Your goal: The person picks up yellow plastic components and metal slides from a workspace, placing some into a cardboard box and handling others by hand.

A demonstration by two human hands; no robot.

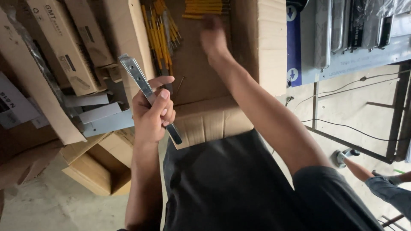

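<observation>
My left hand [152, 112] grips a long flat metal bracket [138, 77] with holes along it, held slanted in front of my chest. My right hand [212, 35] reaches forward into an open cardboard box [265, 47], blurred by motion, just below a row of yellow-handled screwdrivers [204, 7]. More yellow-handled screwdrivers [160, 40] lie in a loose pile at the box's left side. Whether the right hand holds anything cannot be made out.
Long cardboard cartons [68, 47] and grey metal pieces [100, 117] are stacked at the left. A small open carton [100, 164] sits on the concrete floor. A metal-framed table [355, 55] with wrapped items stands right. Another person's arm [376, 177] shows low right.
</observation>
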